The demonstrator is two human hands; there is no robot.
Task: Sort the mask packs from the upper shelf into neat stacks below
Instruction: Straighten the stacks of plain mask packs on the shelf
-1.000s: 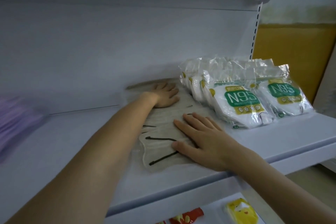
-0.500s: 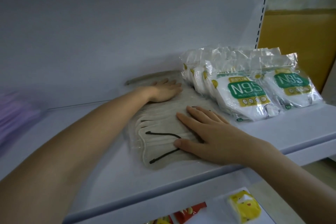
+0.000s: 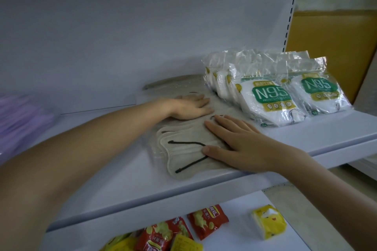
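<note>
Purple packs point(image 3: 22, 116) lie blurred at the far left of the white metal shelf point(image 3: 132, 179); what they hold cannot be told. From the lower left a bare forearm reaches across the shelf, and the left hand point(image 3: 189, 108) rests palm down, fingers straight and close together, on the rear part of a row of beige mask packs point(image 3: 183, 153). These packs sit in clear plastic, overlapped one on another from near the back panel to the shelf's front edge, with black ear loops showing on the front ones. The right hand point(image 3: 240, 144) lies flat on the front part of the same row, fingers spread and thumb out to the side, pressing on the plastic without curling round it. The two hands are near each other but apart.

Just beside the beige row, to the right, N95 mask packs point(image 3: 267, 104) lean back in two rows, white masks under green and yellow labels. Behind them a slotted upright point(image 3: 289, 16) rises, with an orange-brown panel point(image 3: 336, 47) beyond it.

On the lower shelf point(image 3: 240, 236) lie yellow packets point(image 3: 183, 243), red snack packets point(image 3: 208, 220) and, further right and apart, a yellow tissue pack point(image 3: 267, 222).
</note>
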